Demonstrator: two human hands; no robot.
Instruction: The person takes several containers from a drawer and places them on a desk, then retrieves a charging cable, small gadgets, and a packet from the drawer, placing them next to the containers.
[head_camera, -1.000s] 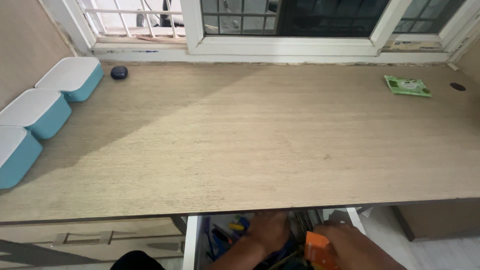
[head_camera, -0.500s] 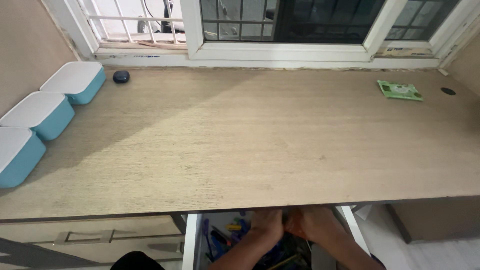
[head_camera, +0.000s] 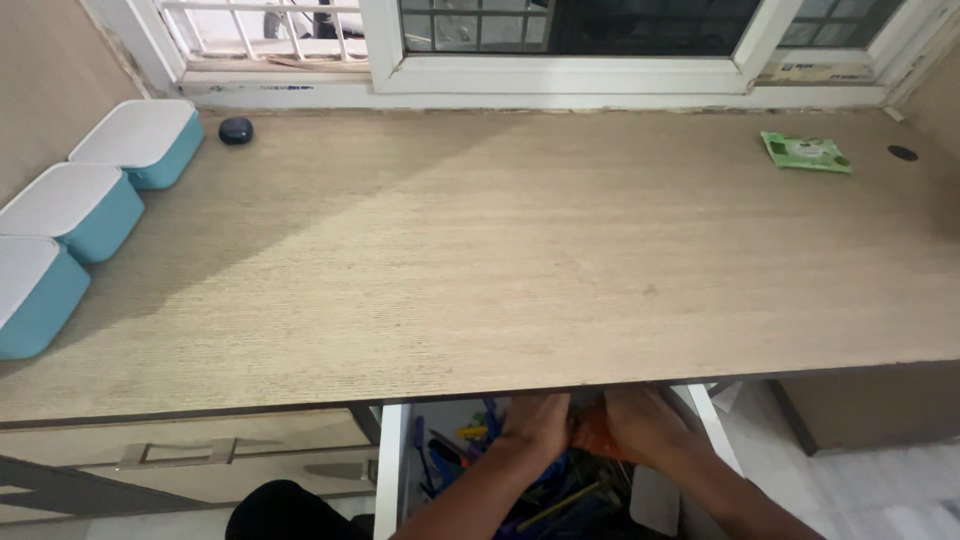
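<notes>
Both hands are working inside the open drawer (head_camera: 392, 470): I am closing my left hand (head_camera: 540, 420) and right hand (head_camera: 640, 425) together around an orange object (head_camera: 592, 440), just under the worktop (head_camera: 480, 260) edge. Loose tools (head_camera: 470, 450) are crowding it, so I judge the object could snag or slip.

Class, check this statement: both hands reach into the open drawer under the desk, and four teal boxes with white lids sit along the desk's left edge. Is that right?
Not quite: the head view shows three teal boxes, not four. The rest holds: the left hand and right hand both reach into the open drawer under the desk, and the boxes sit along its left edge.
</notes>
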